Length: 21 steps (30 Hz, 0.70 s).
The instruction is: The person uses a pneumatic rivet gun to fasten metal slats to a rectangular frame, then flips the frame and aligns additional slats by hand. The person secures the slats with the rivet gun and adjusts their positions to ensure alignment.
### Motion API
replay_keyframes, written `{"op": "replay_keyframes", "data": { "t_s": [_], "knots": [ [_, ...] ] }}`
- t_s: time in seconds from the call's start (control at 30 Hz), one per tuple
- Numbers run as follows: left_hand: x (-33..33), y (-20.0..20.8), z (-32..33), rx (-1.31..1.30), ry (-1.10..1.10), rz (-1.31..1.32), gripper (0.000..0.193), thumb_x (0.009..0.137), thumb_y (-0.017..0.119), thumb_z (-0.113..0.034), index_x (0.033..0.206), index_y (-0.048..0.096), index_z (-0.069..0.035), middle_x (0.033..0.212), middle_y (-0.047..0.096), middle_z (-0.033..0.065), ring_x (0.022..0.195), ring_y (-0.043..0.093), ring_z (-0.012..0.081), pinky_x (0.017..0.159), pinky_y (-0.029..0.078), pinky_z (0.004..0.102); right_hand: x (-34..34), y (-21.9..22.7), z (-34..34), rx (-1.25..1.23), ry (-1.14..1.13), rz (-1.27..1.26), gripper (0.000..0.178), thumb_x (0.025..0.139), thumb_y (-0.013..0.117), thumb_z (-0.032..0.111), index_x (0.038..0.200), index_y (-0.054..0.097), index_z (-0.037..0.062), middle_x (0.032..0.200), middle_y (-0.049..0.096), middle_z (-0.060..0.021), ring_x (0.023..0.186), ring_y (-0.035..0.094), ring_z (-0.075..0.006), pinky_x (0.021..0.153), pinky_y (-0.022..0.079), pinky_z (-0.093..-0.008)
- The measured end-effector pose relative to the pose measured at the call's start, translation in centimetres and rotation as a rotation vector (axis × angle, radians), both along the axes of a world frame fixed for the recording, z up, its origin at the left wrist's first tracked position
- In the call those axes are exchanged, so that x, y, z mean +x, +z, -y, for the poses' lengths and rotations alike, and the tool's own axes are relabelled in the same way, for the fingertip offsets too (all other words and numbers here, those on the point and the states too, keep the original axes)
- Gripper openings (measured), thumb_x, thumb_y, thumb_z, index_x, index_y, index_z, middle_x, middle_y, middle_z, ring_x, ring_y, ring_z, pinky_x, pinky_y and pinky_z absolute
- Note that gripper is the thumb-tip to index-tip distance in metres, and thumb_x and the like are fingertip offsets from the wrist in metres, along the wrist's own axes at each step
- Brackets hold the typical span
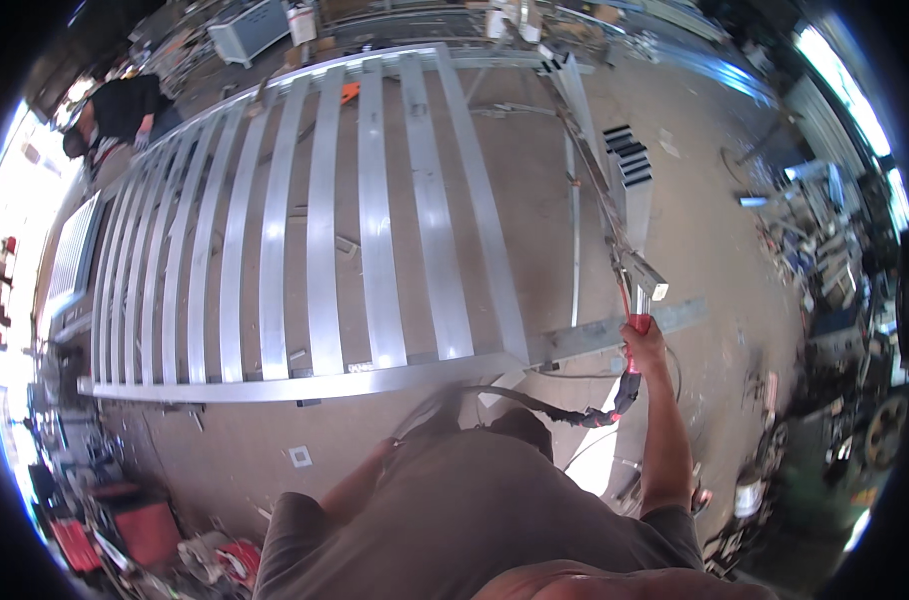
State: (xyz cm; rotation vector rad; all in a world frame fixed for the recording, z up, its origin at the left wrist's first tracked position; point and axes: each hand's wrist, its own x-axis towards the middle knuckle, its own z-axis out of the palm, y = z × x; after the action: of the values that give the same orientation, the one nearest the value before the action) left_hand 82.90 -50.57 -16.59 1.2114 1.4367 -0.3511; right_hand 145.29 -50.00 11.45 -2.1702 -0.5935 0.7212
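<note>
My right hand (648, 346) is closed around the red handle of a welding torch (639, 322), held out over the floor at the right. From the torch's lower end a dark, partly taped cable (575, 414) curves left in front of my body. It runs to my left hand (387, 448), low beside my waist, which seems closed on it; the fingers there are small and blurred. Left of the torch lies a large silver metal frame (320, 250) with many parallel slats. Its near right corner is closest to the torch.
A flat metal bar (665, 316) extends right from the frame's corner. Stacked square tubes (630, 165) stand beyond the torch. A co-worker (125, 110) bends over the frame's far left. Scrap metal (810, 225) is heaped at right, and a red box (145, 530) sits lower left.
</note>
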Motion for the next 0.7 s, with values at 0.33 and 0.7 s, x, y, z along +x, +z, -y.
{"op": "replay_keyframes", "data": {
  "t_s": [0.33, 0.7],
  "knots": [
    [10.9, -1.8, 17.3, 0.046, 0.585, -0.083, 0.053, 0.094, 0.065, -0.047, 0.132, 0.07, -0.011, 0.13, 0.071, 0.0178, 0.121, 0.066, 0.0331, 0.103, 0.05, 0.0438, 14.8, -13.9, -11.9, -0.282, 0.46, -0.058, 0.041, 0.084, 0.074, 0.023, 0.112, 0.062, -0.0037, 0.071, 0.067, -0.0126, 0.055, 0.068, -0.0236, 0.051, 0.055, -0.0387],
    [20.2, -0.5, 29.6, 0.081, 1.024, -0.063, 0.044, 0.091, 0.066, -0.034, 0.12, 0.074, -0.004, 0.113, 0.076, 0.0195, 0.104, 0.073, 0.0287, 0.091, 0.056, 0.042, 18.3, -22.1, -15.3, -0.442, 0.654, -0.084, 0.032, 0.082, 0.074, 0.022, 0.098, 0.066, -0.0045, 0.075, 0.067, -0.015, 0.057, 0.07, -0.0284, 0.052, 0.057, -0.0416]
  ]
}}
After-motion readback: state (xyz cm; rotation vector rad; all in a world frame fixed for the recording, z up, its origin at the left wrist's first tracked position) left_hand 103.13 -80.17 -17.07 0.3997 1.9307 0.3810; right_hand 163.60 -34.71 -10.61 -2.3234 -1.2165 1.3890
